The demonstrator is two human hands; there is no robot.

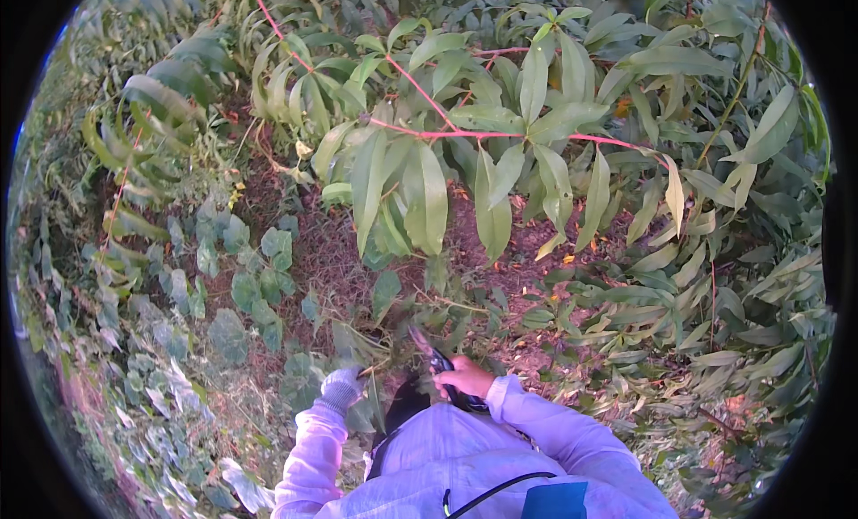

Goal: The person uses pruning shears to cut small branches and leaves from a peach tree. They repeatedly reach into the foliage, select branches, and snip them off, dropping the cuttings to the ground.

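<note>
My right hand (468, 378), bare, grips a pair of pruning shears (440, 360) in front of my waist. Their blades point away from me, towards the upper left. My left hand (340, 387) wears a grey knitted glove and is closed around a thin leafy stem (375, 367). Leaves on this stem spread between the two hands, and some hang down close to my dark trousers (407, 405). The blades are apart from my left hand; whether they touch any foliage is hard to tell.
A red-barked branch (482, 135) with long narrow leaves stretches across the view ahead of my hands. Dense foliage (757, 291) crowds the right side. Broad-leaved weeds (265, 277) grow at the left. Reddish soil (469, 234) with fallen yellow leaves shows beneath the branch.
</note>
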